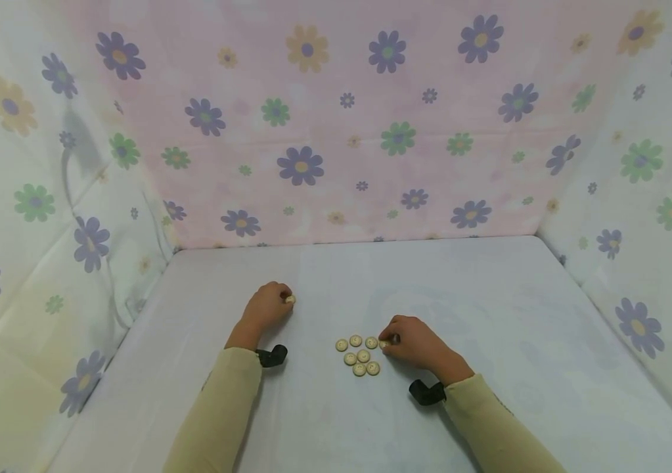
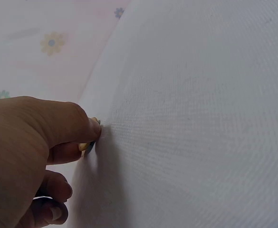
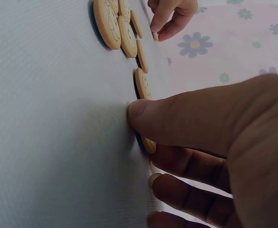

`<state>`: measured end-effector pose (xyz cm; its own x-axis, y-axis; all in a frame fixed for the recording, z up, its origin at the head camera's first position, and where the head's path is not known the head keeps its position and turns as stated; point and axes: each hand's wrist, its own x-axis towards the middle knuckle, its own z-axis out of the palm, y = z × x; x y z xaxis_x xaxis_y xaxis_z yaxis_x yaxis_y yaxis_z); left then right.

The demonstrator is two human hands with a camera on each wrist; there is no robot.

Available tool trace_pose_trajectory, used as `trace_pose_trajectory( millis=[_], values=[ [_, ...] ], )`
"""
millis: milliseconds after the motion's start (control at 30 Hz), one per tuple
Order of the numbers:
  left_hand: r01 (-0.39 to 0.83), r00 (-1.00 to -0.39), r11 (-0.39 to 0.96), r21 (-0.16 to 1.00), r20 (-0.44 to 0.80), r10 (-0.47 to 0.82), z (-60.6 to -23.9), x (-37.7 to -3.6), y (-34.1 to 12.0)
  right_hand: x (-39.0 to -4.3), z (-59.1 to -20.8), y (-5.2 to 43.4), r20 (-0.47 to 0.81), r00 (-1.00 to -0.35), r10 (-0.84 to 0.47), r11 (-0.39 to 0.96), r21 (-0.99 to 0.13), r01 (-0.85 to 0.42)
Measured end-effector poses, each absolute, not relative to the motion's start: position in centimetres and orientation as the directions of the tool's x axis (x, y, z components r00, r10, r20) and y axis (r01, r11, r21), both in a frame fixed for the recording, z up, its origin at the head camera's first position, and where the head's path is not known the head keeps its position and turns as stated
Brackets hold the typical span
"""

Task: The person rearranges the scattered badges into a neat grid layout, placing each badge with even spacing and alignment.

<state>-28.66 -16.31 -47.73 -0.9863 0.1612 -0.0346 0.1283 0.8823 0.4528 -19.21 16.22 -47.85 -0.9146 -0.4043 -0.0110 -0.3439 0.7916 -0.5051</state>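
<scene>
Buttons (image 1: pixel 361 356), 6 of them, lie clustered flat on the white table (image 1: pixel 489 309) beside the right hand (image 1: pixel 415 343), whose grip pinches a 7th button (image 1: pixel 384 344) at the cluster's edge. Left hand (image 1: pixel 267 305) sits well apart, its grip pinching a lone button (image 1: pixel 290 299) against the cloth, tilted on edge so the fingertips get under it.

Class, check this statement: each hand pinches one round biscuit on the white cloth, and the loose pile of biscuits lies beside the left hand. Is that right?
Not quite. The pile of biscuits lies beside the right hand, not the left hand, which is off on its own; the head view shows this. The rest stands: each hand pinches one biscuit on the white cloth.
</scene>
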Motion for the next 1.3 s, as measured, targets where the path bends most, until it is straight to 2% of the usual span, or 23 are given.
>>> trace_pose_trajectory(
  millis=[1300],
  values=[
    [0.096,-0.990,0.888,0.449,-0.048,0.131,-47.98,-29.08,-16.85,-19.01,-47.55,16.23,-0.010,-0.917,-0.399,0.788,-0.515,-0.338]
  ],
)
